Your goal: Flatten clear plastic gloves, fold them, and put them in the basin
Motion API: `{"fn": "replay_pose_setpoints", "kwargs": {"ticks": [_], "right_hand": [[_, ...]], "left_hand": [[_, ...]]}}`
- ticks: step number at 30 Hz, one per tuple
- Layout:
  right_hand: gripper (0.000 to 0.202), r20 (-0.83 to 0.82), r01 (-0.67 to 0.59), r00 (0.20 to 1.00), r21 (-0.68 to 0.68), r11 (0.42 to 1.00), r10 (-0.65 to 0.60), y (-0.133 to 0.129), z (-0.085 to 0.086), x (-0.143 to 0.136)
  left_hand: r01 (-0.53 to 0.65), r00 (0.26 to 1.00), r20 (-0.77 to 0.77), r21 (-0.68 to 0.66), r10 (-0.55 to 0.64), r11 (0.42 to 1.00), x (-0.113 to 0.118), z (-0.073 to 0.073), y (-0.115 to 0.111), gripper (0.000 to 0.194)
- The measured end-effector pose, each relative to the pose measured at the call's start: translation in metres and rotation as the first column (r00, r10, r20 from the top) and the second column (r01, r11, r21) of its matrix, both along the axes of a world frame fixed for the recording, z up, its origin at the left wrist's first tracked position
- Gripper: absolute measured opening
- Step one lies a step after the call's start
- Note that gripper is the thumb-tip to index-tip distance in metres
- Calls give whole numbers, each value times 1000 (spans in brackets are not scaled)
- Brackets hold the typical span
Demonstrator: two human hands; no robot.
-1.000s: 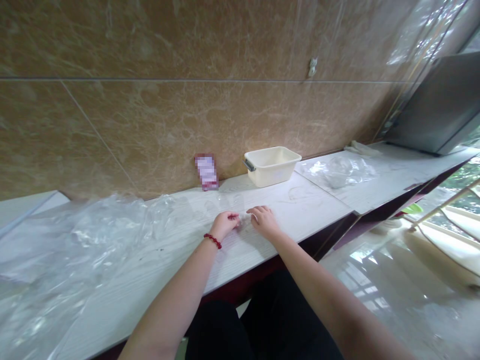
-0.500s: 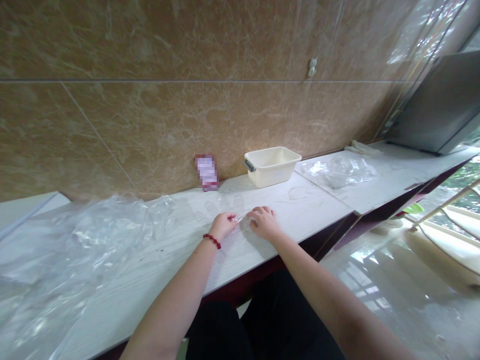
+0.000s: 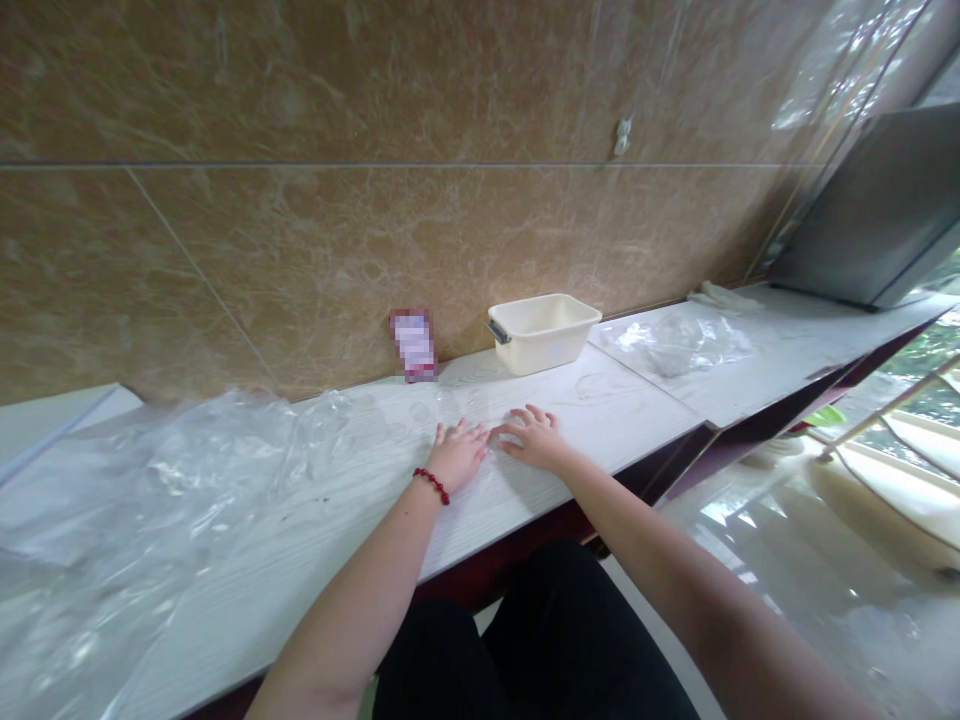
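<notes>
My left hand (image 3: pixel 457 453), with a red bead bracelet (image 3: pixel 432 485) at its wrist, lies on the white wood-grain counter (image 3: pixel 592 425), fingers spread. Beside it my right hand (image 3: pixel 534 438) rests with bent, parted fingers, its index fingertip close to the left hand's fingers. Neither hand holds anything that I can make out. Faint clear patches show on the counter just beyond the hands; whether they are plastic film I cannot tell. Behind my right hand stands a cream plastic bin (image 3: pixel 546 335) with a grey handle.
A heap of clear plastic bags (image 3: pixel 217 470) covers the counter's left side. More crumpled clear plastic (image 3: pixel 679 345) lies to the right of the bin. A blurred-out upright card (image 3: pixel 414 345) leans against the brown tiled wall (image 3: pixel 337 240). A grey box-shaped object (image 3: pixel 870 210) stands far right.
My left hand has gone from a pinch to spread fingers lying flat, slightly nearer my right hand. The small clear piece between the hands no longer shows. My right hand has barely moved.
</notes>
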State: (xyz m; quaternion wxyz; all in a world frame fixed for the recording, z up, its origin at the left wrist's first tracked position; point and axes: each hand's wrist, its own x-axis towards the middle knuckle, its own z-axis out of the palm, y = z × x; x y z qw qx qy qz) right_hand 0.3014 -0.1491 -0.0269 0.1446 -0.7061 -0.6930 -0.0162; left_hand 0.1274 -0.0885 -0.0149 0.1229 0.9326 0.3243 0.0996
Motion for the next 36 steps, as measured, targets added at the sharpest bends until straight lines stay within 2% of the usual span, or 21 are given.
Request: {"fn": "replay_pose_setpoints", "kwargs": {"ticks": [4,6,10,14,16,18,21,23,26,29,32,34,36], "right_hand": [[39,-16,-56,998,-91,994,55,0,2,9],[39,-17,-77,997,-134,988,75,0,4,13],[41,7,-119,992,-185,975,123,5,8,18],[46,16,-154,987,-205,966,161,10,14,18],[47,1,-176,984,-137,975,177,12,21,19],[42,-42,-162,986,13,987,162,18,32,21],[30,-143,-86,982,237,968,122,36,53,22],[24,-151,-104,976,297,949,154,54,66,17],[19,-141,-166,966,308,937,218,82,76,-4],[17,-165,-251,937,290,924,307,103,72,-37],[16,-198,-320,911,218,922,362,114,57,-67],[14,-213,-350,899,180,919,383,116,45,-79],[14,-217,-357,892,200,912,397,116,35,-84]], "left_hand": [[-216,970,-123,-50,208,975,-9,-4,8,38],[-272,954,-151,-62,261,960,-12,-4,11,40],[-274,947,-188,-57,259,960,-15,1,14,44],[-253,952,-173,8,251,967,-26,13,22,45],[-333,928,-153,71,340,940,-38,19,27,40],[-454,877,-90,160,471,876,-54,21,32,37],[-531,843,23,205,538,822,-76,15,38,34],[-542,838,41,183,545,820,-86,10,44,32],[-588,804,24,172,594,790,-92,5,54,32],[-637,757,-1,220,653,739,-92,3,63,34],[-648,740,-38,231,672,726,-90,2,65,36],[-659,730,-40,224,683,718,-89,0,64,39],[-676,717,-21,222,697,703,-88,-2,61,40]]}}
